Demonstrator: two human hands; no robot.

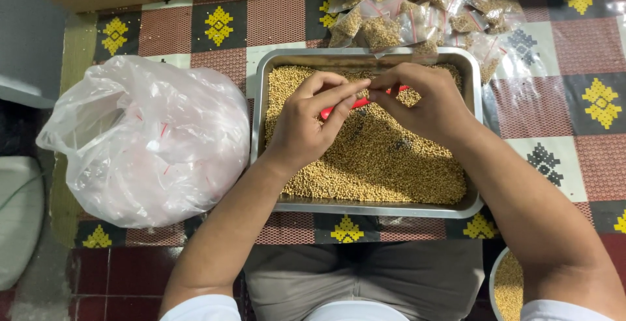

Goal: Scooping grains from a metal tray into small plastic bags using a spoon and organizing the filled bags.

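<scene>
Left hand and right hand pinching same little red-edged bag, fingertips meeting, seed tray right underneath, filled packets beyond.

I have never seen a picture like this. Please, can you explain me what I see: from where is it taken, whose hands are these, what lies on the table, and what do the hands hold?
The camera sits on a person's head and looks down, so both arms are that person's own. The left hand and right hand meet above a metal tray full of small yellow-brown grains. Together the fingers pinch a small red item, mostly hidden; what it is I cannot tell. Behind the tray lies a pile of small clear packets filled with the same grains. Left of it is a big bunched plastic bag. All rest on a patterned cloth.
</scene>
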